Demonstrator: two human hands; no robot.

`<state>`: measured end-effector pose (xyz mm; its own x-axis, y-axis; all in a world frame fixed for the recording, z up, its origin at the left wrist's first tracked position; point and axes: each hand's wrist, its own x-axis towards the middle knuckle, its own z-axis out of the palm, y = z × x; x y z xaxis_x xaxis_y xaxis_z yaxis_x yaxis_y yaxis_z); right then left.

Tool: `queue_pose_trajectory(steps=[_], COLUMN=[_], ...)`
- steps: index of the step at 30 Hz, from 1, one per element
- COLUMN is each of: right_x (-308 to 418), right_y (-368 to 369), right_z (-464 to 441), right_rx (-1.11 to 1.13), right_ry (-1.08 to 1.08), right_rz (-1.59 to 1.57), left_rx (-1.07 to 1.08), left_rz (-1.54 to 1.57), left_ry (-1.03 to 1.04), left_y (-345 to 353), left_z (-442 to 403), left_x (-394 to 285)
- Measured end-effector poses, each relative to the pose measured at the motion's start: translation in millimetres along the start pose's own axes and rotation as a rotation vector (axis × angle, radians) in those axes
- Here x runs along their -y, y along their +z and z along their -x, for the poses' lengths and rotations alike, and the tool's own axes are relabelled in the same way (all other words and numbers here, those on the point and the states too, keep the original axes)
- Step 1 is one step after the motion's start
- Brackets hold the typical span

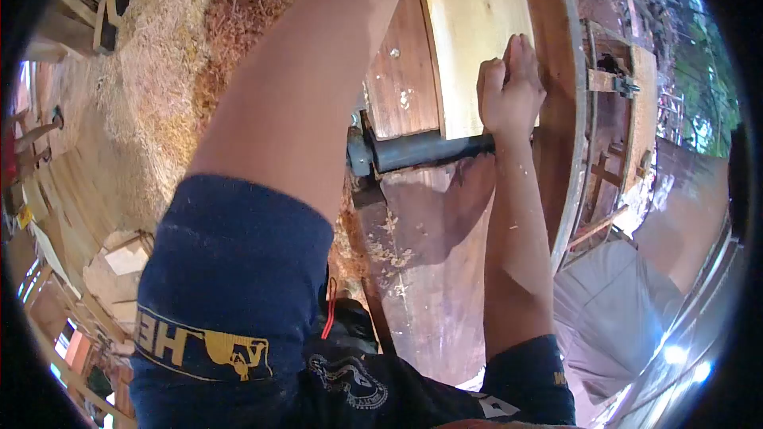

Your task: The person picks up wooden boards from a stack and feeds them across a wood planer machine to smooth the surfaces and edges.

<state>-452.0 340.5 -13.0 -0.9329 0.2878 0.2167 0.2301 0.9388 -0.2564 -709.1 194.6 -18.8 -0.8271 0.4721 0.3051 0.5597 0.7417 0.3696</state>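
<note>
while outstretched, right hand [513,94] on pale board [465,48]

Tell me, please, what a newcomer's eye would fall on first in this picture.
Probably the pale board at the top centre, bright against darker wood, with the right hand at its right edge. The broad navy sleeve at lower left would likely come next, then the heap of shavings at upper left.

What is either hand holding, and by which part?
Right hand lies on the pale board, near end; whether it grips can't be told. Left hand is out of view.
</note>
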Motion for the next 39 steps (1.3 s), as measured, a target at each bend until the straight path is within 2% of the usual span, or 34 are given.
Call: queue_pose_trajectory(steps=[3, 5, 7, 8, 11, 12, 15, 16, 18, 21, 25, 26, 29, 31, 33, 35, 37, 38, 39], right_x=[-2, -4, -5, -3, 10, 7, 73, 89, 114, 104, 104, 106, 139, 117, 86, 59, 66, 82, 96], right_y=[1, 4, 6, 7, 16, 24, -9, -11, -9, -15, -7, -10, -86, -105, -129, -143, -164, -177, -190], right_z=[1, 0, -2, -11, -36, -45, -66, -63, -49, -60, -60, -59, -84, -88, -98, -99, -99, -90, -73], right_rx=[-0.016, -0.032, -0.046, -0.097, -0.124, -0.117, 0.228, 0.287, 0.337, 0.396, 0.353, 0.207, 0.467, 0.283, 0.189, 0.218, 0.258, 0.374, 0.377], right_ry=[-0.004, -0.004, 0.001, -0.043, -0.002, 0.010, 0.164, 0.044, -0.061, -0.012, -0.131, -0.193, 0.070, 0.089, 0.154, 0.142, 0.075, 0.208, 0.246], right_rz=[-0.019, -0.031, -0.026, -0.138, -0.085, -0.171, -0.041, 0.013, 0.150, 0.087, 0.127, 0.184, 0.138, 0.356, 0.356, 0.368, 0.291, 0.276, 0.197], left_rx=[-0.183, -0.136, -0.141, -0.170, -0.223, -0.229, -0.242, -0.239, -0.222, -0.196, -0.196, -0.181, -0.155, -0.153, -0.156, -0.153, -0.154, -0.148, -0.159], left_rz=[-0.040, -0.085, -0.108, -0.048, 0.102, 0.110, 0.099, 0.094, 0.093, 0.072, 0.113, 0.114, 0.111, 0.117, 0.111, 0.106, 0.084, 0.120, 0.110], left_ry=[-0.101, -0.117, -0.246, -0.222, -0.183, -0.182, -0.179, -0.183, -0.217, -0.235, -0.224, -0.239, -0.279, -0.289, -0.294, -0.302, -0.310, -0.319, -0.310], left_y=[-1, -30, -32, -30, -22, -23, -24, -23, -24, -29, -32, -32, -34, -37, -36, -35, -36, -37, -36], left_z=[49, 97, 127, 127, 125, 126, 120, 121, 122, 119, 119, 120, 118, 119, 118, 120, 117, 118, 120], left_x=[21, 39, 53, 59, 57, 57, 62, 62, 61, 57, 57, 57, 56, 53, 53, 51, 51, 51, 50])
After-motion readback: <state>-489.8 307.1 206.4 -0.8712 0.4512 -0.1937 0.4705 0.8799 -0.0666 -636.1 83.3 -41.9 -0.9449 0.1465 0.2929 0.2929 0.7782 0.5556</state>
